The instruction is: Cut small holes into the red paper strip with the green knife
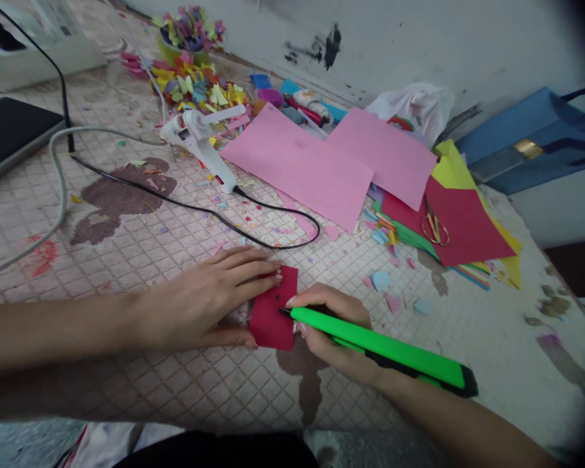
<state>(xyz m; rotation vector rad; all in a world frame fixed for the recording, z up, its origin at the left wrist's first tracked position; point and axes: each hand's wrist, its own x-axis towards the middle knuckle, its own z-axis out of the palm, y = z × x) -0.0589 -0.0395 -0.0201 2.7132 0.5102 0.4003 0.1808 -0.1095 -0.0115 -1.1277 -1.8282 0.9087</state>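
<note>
My left hand (pixel 207 296) lies flat, fingers stretched out, with fingertips and thumb on the left edge of a small red paper piece (pixel 274 328). A few dark spots show on the paper. In my right hand (pixel 338 318) is a long, bright green utility knife (pixel 385 341) with a black end, gripped between thumb and fingers. Its dark tip points left and meets the paper, or is just above it, near the middle. The fingers of this hand are also close to the paper's right edge.
Beyond my hands lie a white glue gun (pixel 202 146) with a black cord, pink sheets (pixel 302 162), red paper (pixel 468 224) and gold scissors (pixel 435 231). Colourful paper scraps (pixel 195 84) are heaped farther back. A dark device (pixel 17 133) sits left; a blue bag (pixel 536 143) stands right.
</note>
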